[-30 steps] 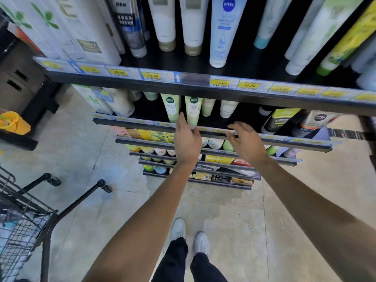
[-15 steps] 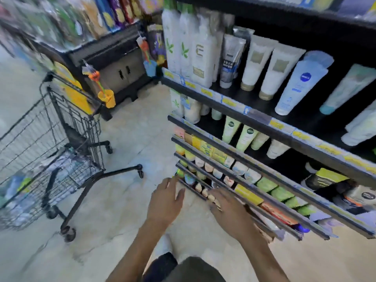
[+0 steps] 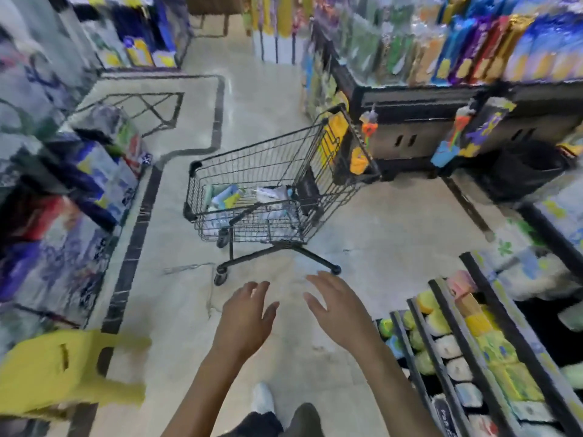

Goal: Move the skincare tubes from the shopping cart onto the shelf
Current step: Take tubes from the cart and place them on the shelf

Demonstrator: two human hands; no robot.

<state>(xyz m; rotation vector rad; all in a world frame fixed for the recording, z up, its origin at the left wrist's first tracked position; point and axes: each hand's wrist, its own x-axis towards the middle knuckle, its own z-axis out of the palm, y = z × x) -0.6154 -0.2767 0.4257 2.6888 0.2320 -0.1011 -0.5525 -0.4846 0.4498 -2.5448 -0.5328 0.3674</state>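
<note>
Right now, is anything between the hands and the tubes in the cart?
Only the cart's own wire wall. Both hands, left hand and right hand, are empty above bare floor. The tubes lie low inside the shopping cart, so reaching over its rim looks needed.

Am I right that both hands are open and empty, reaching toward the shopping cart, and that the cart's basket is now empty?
Not quite: the basket is not empty. The head view shows several packages lying in the shopping cart. The rest holds: the left hand and the right hand are open, empty and stretched toward the cart.
</note>
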